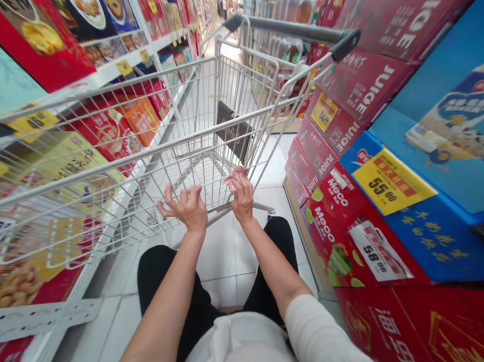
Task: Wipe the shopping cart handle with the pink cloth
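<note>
A wire shopping cart [168,138] stands right in front of me, its side turned toward my body. My left hand [187,207] is at the lower part of that side, with bent, slightly spread fingers hooked on the wires. In my right hand [243,200] a crumpled pink cloth [237,176] is pinched. The cloth lies against the cart's lower corner, below a dark panel [233,128]. My fingers partly cover the wires behind them.
Shelves with packaged foods [118,124] run along the left, close to the cart. Stacked drink cartons [331,126] with price signs [383,181] rise on the right. White floor tiles [221,245] show between my knees. The cart's handle [292,28] is at the far end.
</note>
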Action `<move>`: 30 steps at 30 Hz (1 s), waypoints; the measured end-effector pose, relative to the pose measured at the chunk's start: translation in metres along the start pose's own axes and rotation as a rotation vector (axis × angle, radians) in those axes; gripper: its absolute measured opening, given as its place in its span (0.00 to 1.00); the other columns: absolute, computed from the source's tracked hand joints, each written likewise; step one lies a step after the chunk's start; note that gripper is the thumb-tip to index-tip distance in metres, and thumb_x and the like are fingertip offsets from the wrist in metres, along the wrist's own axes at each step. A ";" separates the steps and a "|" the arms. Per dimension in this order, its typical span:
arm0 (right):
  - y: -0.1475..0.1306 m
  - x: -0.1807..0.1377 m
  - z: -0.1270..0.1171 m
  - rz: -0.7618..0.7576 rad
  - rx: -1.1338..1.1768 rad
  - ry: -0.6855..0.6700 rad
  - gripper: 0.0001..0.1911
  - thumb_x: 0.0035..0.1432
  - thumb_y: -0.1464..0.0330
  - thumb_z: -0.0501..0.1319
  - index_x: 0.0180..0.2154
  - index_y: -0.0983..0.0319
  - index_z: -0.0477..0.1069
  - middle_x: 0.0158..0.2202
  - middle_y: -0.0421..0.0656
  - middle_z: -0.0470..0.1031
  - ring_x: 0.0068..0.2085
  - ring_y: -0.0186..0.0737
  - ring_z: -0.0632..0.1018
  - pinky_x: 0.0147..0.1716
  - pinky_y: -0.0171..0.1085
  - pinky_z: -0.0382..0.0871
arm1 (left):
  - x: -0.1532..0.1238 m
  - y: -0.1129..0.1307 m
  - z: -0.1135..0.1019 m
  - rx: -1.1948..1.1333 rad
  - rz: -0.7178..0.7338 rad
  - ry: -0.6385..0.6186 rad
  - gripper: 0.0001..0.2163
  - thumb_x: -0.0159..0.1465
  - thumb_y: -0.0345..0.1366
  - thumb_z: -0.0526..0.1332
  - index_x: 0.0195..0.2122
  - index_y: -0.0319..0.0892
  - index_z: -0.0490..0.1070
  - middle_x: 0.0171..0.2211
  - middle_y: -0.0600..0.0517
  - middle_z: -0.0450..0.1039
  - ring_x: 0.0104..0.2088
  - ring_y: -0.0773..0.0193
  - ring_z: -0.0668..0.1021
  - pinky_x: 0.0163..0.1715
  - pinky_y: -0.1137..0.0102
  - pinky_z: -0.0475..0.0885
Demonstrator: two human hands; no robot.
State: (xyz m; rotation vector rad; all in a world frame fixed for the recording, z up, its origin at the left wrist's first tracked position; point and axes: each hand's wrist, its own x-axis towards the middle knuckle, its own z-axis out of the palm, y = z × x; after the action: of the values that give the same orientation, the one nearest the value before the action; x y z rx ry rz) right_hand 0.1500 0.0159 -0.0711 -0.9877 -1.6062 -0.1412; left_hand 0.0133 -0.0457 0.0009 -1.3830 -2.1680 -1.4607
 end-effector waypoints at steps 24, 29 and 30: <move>-0.029 -0.022 0.065 0.076 0.028 -0.111 0.17 0.74 0.68 0.53 0.52 0.59 0.80 0.59 0.52 0.77 0.70 0.46 0.71 0.73 0.52 0.65 | 0.001 0.004 -0.002 0.024 0.028 -0.032 0.13 0.73 0.44 0.58 0.36 0.47 0.79 0.42 0.43 0.81 0.73 0.45 0.61 0.69 0.38 0.40; -0.030 -0.054 0.062 0.048 0.013 -0.300 0.15 0.72 0.71 0.58 0.54 0.58 0.80 0.57 0.50 0.80 0.68 0.44 0.72 0.74 0.51 0.63 | 0.002 0.004 -0.006 0.033 0.036 -0.057 0.10 0.72 0.40 0.59 0.39 0.48 0.80 0.43 0.44 0.82 0.73 0.44 0.60 0.69 0.37 0.40; -0.029 -0.063 0.057 0.038 0.017 -0.335 0.16 0.72 0.71 0.58 0.55 0.58 0.79 0.57 0.50 0.80 0.68 0.44 0.73 0.74 0.50 0.64 | 0.002 0.004 -0.006 0.033 0.038 -0.061 0.10 0.71 0.39 0.59 0.40 0.48 0.81 0.43 0.44 0.82 0.73 0.44 0.60 0.69 0.37 0.40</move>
State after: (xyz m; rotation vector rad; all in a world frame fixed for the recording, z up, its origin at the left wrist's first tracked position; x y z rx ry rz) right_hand 0.0849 -0.0015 -0.1302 -1.0690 -1.8868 0.0682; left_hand 0.0131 -0.0490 0.0078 -1.4678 -2.1789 -1.3810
